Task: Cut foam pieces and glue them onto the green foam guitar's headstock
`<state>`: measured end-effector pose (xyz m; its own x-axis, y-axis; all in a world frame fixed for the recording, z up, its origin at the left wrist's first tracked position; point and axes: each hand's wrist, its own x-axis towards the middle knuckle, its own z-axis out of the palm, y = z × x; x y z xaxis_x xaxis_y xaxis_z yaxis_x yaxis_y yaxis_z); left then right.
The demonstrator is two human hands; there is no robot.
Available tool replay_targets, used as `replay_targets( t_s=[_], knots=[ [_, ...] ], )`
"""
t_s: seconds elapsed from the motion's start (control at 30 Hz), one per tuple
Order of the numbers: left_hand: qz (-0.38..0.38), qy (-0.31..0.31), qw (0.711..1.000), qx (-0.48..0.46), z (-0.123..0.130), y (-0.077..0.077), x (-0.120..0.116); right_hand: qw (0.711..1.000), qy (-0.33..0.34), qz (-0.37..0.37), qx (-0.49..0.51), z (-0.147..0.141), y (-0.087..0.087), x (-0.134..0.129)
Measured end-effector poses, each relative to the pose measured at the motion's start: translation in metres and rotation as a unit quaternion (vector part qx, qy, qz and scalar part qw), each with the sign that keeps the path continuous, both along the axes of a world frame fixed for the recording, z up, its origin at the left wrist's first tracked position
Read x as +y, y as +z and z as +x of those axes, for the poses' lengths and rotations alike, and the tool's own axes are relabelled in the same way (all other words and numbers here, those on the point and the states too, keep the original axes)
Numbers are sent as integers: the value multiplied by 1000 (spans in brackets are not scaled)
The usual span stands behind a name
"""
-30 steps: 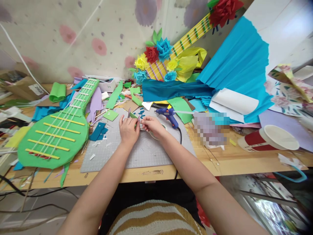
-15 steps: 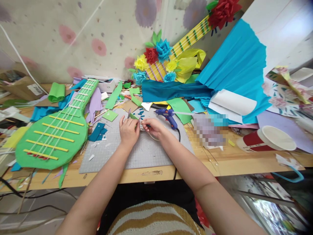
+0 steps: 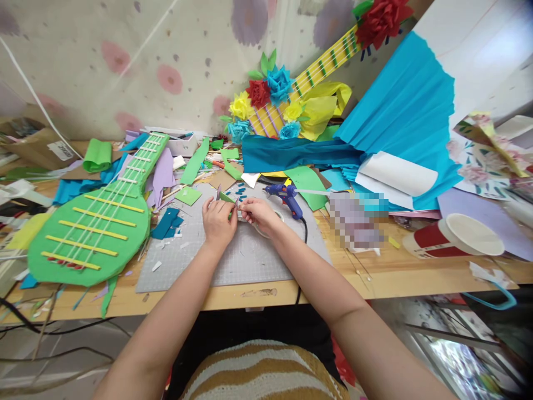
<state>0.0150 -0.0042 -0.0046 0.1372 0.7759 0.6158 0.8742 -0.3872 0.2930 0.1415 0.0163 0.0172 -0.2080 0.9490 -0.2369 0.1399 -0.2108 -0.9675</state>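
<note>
Over the grey cutting mat (image 3: 183,272), my left hand (image 3: 220,221) is closed on a small folded piece (image 3: 225,197), green with purplish edges, standing up past the fingers. My right hand (image 3: 259,215) meets it on the right, fingers pinched at the piece's edge; what they hold is too small to make out. A pale ring like a tape roll (image 3: 280,215) shows partly beneath my right hand. Small dark blue paper bits (image 3: 241,189) lie just beyond both hands. To the right of them rests a blue glue gun (image 3: 285,197) with its cord running down.
At the left lies a green paper lute (image 3: 95,228). Behind stands a yellow one with paper flowers (image 3: 270,114). Blue crepe paper (image 3: 400,122) and a paper cup (image 3: 453,236) are at the right. Dark blue scraps (image 3: 166,223) lie on the mat's left.
My right hand has shifted slightly, and more of the pale ring shows beneath it. My left hand keeps its grip almost in place.
</note>
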Motion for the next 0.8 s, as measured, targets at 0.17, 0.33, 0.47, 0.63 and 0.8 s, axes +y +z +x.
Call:
replay_targets(
  t_s=[0.17,0.33,0.47,0.63,0.8],
  knots=[
    [3,6,1000,10,1,1,1,999,-14,15,-25,-1,-2,0],
    [7,9,1000,11,-1,0,1,934,-39,280,-221,-3,-3,-9],
    [11,-2,1000,6,-1,2,-1,993,-11,92,-73,-2,2,-4],
    [7,-11,1000,20,1,3,-2,995,23,-60,78,3,1,0],
    [15,-4,1000,27,-2,-1,0,959,-26,246,-141,2,-7,-9]
  ],
)
